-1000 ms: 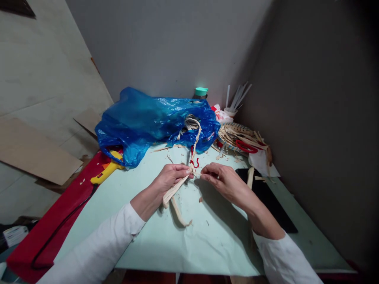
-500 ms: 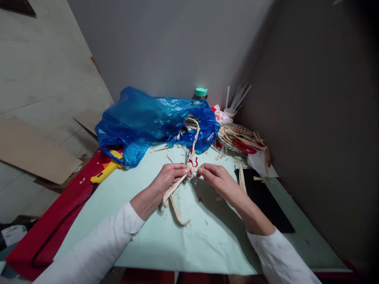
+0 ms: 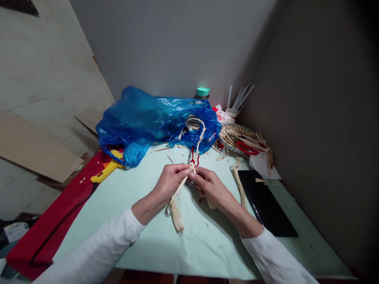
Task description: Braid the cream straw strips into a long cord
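A pale tan plaited cord of dried leaf strips runs from the fingertips of both hands up to the opening of a crumpled blue plastic bag lying beyond them. The left hand is closed in a pinch on the cord's near end, and loose flat strips hang from that pinch down onto the pale green paper sheet. The right hand meets it, fingers curled and pinching the same spot. A short red thread shows just beyond the fingertips. Right of the right hand lie a single loose strip and a flat black rectangular panel. Far left of the left hand rests a yellow glue gun.
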### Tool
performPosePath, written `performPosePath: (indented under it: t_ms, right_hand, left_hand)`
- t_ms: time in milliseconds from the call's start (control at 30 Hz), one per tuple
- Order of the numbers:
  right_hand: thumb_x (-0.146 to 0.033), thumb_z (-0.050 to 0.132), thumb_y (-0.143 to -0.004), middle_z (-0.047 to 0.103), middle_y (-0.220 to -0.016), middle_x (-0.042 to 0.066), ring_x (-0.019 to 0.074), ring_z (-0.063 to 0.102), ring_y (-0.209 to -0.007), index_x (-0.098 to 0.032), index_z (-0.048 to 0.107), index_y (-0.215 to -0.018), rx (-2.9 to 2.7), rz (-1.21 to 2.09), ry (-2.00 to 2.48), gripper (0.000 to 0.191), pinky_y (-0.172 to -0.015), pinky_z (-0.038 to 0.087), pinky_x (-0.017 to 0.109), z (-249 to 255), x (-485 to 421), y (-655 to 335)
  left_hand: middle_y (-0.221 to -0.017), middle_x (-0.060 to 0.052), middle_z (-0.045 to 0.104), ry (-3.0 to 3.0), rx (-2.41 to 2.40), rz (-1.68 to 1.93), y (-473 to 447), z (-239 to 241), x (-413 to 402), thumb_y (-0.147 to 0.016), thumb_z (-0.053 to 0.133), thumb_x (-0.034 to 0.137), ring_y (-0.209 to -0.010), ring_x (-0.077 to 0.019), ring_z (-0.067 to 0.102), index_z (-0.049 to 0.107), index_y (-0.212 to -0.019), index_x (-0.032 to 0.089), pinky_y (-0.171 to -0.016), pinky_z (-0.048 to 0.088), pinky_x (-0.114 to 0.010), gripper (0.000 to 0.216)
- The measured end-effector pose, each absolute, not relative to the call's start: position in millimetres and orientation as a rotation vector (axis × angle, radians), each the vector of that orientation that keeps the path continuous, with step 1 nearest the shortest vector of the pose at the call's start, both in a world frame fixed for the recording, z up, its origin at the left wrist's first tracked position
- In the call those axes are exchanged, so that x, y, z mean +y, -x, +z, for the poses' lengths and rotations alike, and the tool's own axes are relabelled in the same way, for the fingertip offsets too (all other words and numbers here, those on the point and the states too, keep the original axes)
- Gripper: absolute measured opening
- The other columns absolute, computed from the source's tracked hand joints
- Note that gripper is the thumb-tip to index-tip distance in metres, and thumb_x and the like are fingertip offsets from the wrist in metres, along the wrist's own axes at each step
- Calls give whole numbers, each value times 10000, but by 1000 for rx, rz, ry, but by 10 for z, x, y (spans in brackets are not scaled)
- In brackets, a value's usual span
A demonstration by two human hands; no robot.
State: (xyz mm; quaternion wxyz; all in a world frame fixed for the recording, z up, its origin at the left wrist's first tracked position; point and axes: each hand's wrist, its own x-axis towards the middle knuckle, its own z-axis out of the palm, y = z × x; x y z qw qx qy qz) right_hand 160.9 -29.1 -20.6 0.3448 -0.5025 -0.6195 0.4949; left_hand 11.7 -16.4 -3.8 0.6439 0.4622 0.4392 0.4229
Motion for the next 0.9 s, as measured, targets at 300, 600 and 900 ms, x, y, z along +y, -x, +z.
performPosePath:
  t_ms: [300, 600, 900]
  right_hand:
    - [-376, 437, -917, 495, -598, -12, 118, 389, -548, -172, 655, -742, -1720, 1049, 1392, 346, -519, 263, 236, -75, -279, -1707]
    - [-422, 481, -888, 530, -615, -6, 119, 412, -573, -153, 638, -726, -1688, 1032, 1403, 352, -542, 290, 236, -135, -268, -1628]
    - [-443, 487, -882, 442, -589, -33, 110, 366, -552, -174, 546, -704, -1664, 1120, 1329, 328, -513, 283, 224, -184, -246, -1673]
  left_hand:
    - [-681, -42, 667, -1244, 1092, 925, -117, -18, -156, -711, 661, 248, -659, -137, 553, 675, -612, 130, -666, 395, -245, 155]
    - [-749, -38, 692, -1617, 1291, 942, -123, -50, -226, -809, 555, 252, -739, -185, 618, 655, -742, 183, -687, 425, -264, 139]
    - [-726, -21, 678, -1938, 1383, 833, -75, 33, -261, -846, 490, 201, -686, -176, 588, 605, -751, 202, -654, 368, -268, 150]
